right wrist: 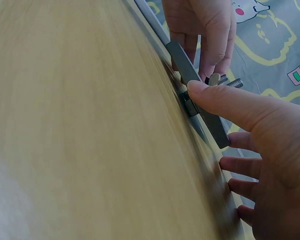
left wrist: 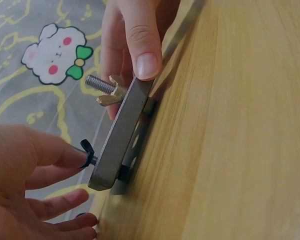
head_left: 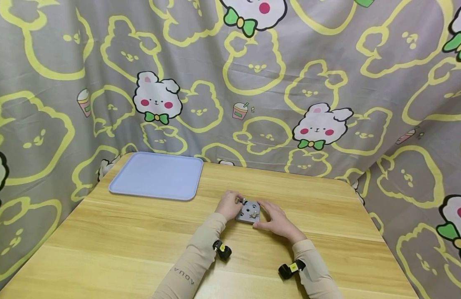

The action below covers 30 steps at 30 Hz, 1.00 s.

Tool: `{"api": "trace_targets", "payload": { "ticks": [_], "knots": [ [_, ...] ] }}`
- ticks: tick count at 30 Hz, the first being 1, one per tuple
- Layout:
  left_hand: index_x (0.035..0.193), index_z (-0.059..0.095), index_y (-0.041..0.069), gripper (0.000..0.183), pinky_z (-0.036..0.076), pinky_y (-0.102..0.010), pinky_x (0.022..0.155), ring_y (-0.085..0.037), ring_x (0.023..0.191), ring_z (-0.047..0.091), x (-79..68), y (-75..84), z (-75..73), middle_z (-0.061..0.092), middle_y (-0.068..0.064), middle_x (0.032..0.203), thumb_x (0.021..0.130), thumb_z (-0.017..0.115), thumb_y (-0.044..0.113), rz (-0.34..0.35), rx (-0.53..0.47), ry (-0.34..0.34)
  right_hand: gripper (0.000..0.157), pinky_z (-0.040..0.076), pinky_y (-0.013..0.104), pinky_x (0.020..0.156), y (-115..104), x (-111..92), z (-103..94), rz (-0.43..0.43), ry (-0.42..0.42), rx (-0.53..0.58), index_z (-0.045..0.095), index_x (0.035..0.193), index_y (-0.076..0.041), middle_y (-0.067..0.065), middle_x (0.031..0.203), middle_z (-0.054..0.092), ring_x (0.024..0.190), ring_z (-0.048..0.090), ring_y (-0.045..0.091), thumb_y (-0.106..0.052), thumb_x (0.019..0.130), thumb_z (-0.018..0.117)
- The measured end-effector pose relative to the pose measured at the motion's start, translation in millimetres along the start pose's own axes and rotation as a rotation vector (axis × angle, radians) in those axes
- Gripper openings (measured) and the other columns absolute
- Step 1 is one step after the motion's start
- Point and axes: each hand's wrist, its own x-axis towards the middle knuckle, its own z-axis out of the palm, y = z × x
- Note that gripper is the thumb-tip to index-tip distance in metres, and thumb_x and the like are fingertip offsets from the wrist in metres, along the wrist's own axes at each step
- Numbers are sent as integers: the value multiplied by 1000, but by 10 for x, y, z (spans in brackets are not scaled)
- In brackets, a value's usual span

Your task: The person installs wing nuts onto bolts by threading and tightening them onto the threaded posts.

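A small grey metal plate with several holes lies close over the table, bolt heads showing under it in the wrist views. My left hand pinches a black wing nut between thumb and forefinger, on a bolt at the plate's far left corner. Its other fingers are spread below. With thumb on the near edge and fingers at the far side, my right hand holds the plate. A brass-coloured wing nut sits on a longer threaded bolt near the right thumb.
A light blue tray lies at the back left of the wooden table. Behind and beside the table hangs a patterned curtain. Each wrist wears a black strap with a small camera.
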Motion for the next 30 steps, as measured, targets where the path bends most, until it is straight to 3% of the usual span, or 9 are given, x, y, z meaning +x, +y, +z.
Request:
{"api": "trace_targets", "payload": {
  "ticks": [6, 13, 19, 25, 30],
  "knots": [
    [102, 70, 7, 15, 48, -47, 101, -34, 114, 58, 13, -17, 11, 61, -20, 118, 87, 67, 8, -26, -11, 70, 89, 16, 69, 114, 0, 3, 2, 4, 1, -3, 35, 151, -14, 16, 156, 35, 146, 24, 43, -48, 79, 75],
    [82, 65, 7, 7, 52, -44, 85, -32, 94, 62, 15, -27, 5, 63, -17, 103, 83, 72, 10, -28, 36, 162, 89, 16, 69, 114, 3, 2, 1, 2, 2, 0, 35, 151, -15, 15, 157, 35, 146, 24, 43, -49, 79, 75],
    [85, 71, 6, 3, 50, -44, 95, -33, 105, 61, 6, -13, -4, 63, -18, 111, 83, 71, 7, -39, 27, 109, 89, 18, 69, 114, 12, 5, 9, -4, 5, -8, 35, 151, -15, 15, 156, 35, 145, 26, 42, -49, 79, 75],
    [100, 73, 6, 19, 47, -47, 102, -34, 115, 58, 2, -9, 5, 61, -20, 121, 81, 71, 6, -13, 4, 15, 89, 19, 68, 114, 12, 2, 8, -7, 7, -4, 35, 151, -15, 15, 156, 36, 145, 27, 42, -49, 80, 75],
    [102, 72, 7, 20, 47, -47, 103, -33, 116, 58, 10, -20, 17, 61, -18, 121, 83, 70, 7, -16, 2, 17, 89, 18, 69, 114, 7, 1, 6, -7, 8, -8, 35, 151, -15, 16, 156, 35, 145, 27, 42, -49, 80, 75]
  ]
}}
